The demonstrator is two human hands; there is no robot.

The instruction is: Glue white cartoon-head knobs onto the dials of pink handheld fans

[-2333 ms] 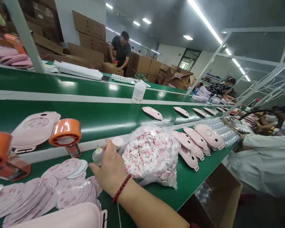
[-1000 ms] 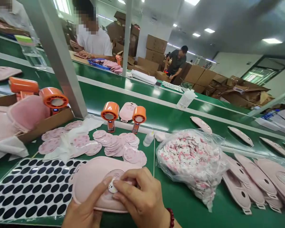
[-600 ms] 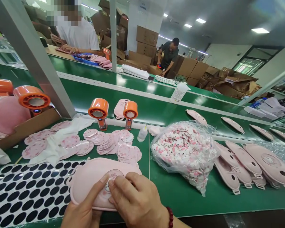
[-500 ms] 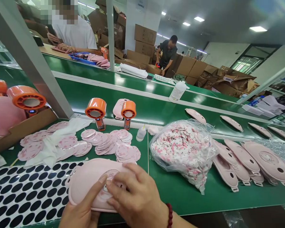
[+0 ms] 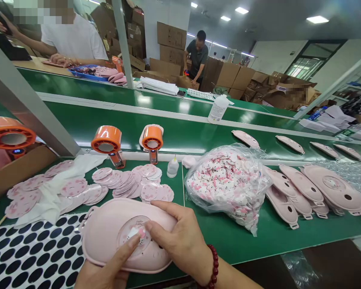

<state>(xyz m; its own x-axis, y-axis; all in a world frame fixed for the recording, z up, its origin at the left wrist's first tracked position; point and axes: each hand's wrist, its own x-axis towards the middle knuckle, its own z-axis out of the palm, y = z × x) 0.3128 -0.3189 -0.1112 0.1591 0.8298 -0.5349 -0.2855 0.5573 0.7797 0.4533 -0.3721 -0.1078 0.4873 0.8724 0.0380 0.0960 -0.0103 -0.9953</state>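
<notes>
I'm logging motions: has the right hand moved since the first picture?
Yes; the right hand has moved nearer the camera, away from the small bottle.

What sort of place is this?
Probably a factory assembly line: matching pink cases lie spaced along a green strip that looks like a conveyor, and cardboard boxes are stacked in the background.

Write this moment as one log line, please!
left grip: holding pink case | right grip: thumb at kitty piece on case | clear bag: on green bench
</notes>
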